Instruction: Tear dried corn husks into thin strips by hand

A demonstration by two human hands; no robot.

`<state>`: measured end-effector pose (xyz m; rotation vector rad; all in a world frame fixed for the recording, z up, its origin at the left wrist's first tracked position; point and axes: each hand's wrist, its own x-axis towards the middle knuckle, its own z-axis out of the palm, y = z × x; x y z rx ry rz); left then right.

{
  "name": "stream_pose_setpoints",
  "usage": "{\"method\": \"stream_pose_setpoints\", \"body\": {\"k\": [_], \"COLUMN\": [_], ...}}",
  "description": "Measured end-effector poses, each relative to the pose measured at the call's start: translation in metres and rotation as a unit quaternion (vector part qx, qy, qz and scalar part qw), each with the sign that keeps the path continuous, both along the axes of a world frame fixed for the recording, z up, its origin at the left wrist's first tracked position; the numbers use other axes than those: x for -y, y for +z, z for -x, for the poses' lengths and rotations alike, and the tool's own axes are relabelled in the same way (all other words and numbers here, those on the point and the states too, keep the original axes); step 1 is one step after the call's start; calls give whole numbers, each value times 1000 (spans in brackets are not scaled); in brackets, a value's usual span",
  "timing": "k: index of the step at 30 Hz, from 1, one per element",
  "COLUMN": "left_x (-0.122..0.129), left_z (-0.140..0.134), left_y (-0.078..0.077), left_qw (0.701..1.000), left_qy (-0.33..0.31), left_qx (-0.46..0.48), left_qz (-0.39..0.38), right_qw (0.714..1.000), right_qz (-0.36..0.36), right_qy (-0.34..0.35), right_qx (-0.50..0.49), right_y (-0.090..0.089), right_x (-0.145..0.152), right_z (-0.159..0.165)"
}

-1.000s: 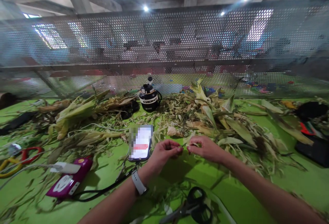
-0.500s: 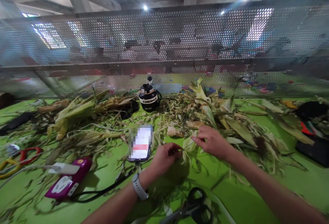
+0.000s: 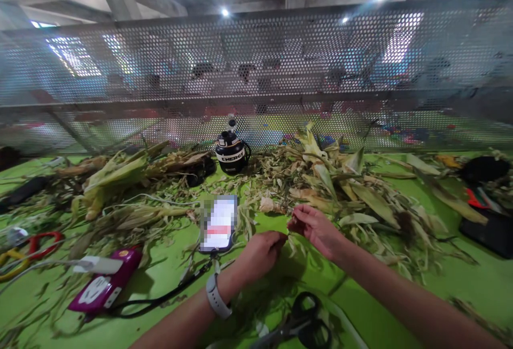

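My left hand, with a grey watch band on the wrist, is closed in a pinch on a small pale-green piece of corn husk. Just above and to the right, my right hand has its thumb and fingers curled together at the upper part of the same husk; its fingertips are partly in shadow. Black-handled scissors lie on the green table below both hands. A lit phone rests left of my left hand. Behind the hands sits a pale rolled bit of husk.
Heaps of dry corn husks spread right and left. A black bottle stands before a perforated metal screen. At left are a purple power bank, cables and red-and-yellow-handled scissors. A black pouch lies far right.
My right hand has shifted slightly left and down, its fingers curling closer to my left hand. My left hand has turned a little, and the husk between them now shows less.
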<state>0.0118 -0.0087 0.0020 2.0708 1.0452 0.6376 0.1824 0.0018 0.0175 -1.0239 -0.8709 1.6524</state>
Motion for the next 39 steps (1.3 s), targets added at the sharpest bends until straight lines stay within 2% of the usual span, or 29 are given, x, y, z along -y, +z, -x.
{"method": "stream_pose_setpoints", "body": {"k": [2,7,11,13,16,18,19,20,22,24,25,26,29,35,37,39], "left_x": [0,2,4,5,7,7,7,7,5,3,3,3,6,12,10,6], "left_z": [1,4,2,1,-2,-4,-6,-7,-9,-11,-12,-12,-12,-13,-12,-9], "left_y": [-1,2,5,4,2,2,1,1,-1,-3,-4,-4,-3,-5,-10,-12], "left_qw": [999,975,960,968,991,994,978,941,828,731,699,684,678,688,697,712], "left_qy": [-29,-84,-111,-109,-71,-50,-45,-37,-16,14,24,27,19,8,18,37], "left_qx": [-40,-187,-235,-210,-112,11,96,191,346,428,449,460,477,493,493,486], "left_qz": [-20,-84,-106,-88,-24,92,180,277,441,531,556,566,559,532,520,505], "right_qw": [1000,999,999,998,999,1000,1000,1000,998,993,989,984,964,932,901,848], "right_qz": [14,-18,-15,-6,1,-1,-2,-5,-21,-61,-90,-123,-210,-282,-354,-445], "right_qy": [3,24,36,43,39,23,20,25,56,91,101,108,123,173,158,107], "right_qx": [-19,19,35,34,22,12,9,11,24,47,61,75,110,149,195,266], "right_y": [2,2,-4,-5,0,5,8,10,13,15,16,17,20,23,25,29], "right_x": [1,1,-1,-2,-3,0,2,5,12,18,20,22,23,25,25,22], "right_z": [-1,-3,-3,-3,-5,-6,-6,-5,-3,-1,-1,0,-1,1,0,-6]}}
